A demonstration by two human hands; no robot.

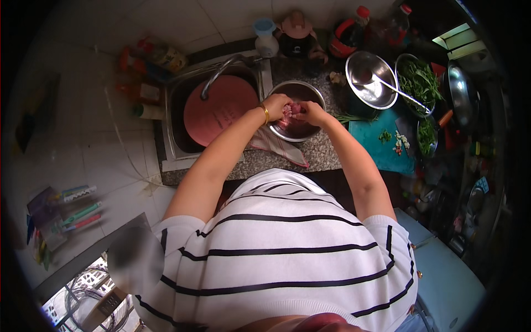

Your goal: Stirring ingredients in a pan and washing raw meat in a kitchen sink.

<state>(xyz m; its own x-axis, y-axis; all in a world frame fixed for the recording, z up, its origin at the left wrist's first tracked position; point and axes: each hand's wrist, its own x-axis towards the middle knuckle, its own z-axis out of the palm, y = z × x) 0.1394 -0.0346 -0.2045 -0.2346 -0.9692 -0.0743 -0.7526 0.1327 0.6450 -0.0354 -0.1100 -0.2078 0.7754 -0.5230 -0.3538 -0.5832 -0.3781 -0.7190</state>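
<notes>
Both my hands are over a round stainless steel bowl (pixel 313 89) that stands on the granite counter beside the sink. My left hand (pixel 277 106), with a gold bangle at the wrist, grips one side of a piece of raw meat (pixel 292 110). On the other side, the fingers of my right hand (pixel 312 113) pinch the same meat. Dark reddish liquid seems to lie in the bowl below. A striped cloth (pixel 282 149) lies on the counter at the bowl's near left side, partly hidden by my left forearm.
Left is a sink (pixel 176 145) holding a pink round basin (pixel 207 103) under a curved faucet (pixel 220 72). Right, a teal cutting board (pixel 367 141) bears chopped greens, a knife and garlic bits. Beyond stand a steel bowl with a ladle (pixel 373 95), leafy greens (pixel 419 85) and a wok (pixel 460 99).
</notes>
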